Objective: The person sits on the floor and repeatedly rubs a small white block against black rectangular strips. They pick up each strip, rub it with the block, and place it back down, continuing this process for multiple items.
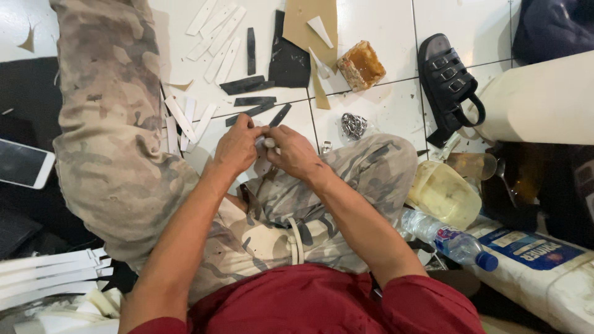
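Both hands meet over our lap: left hand [236, 148] and right hand [291, 151] pinch a small white strip [268, 143] between fingertips. Its long axis is hidden, can't tell. Black strips [250, 83] lie on the floor tiles [371, 18] just beyond.

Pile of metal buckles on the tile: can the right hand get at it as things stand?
Probably yes: the metal buckles lie uncovered just beyond the right hand, nothing between. But both hands hold a small white piece.

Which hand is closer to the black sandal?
The right hand. It sits on the sandal's side; the left hand is farther away, beyond the right.
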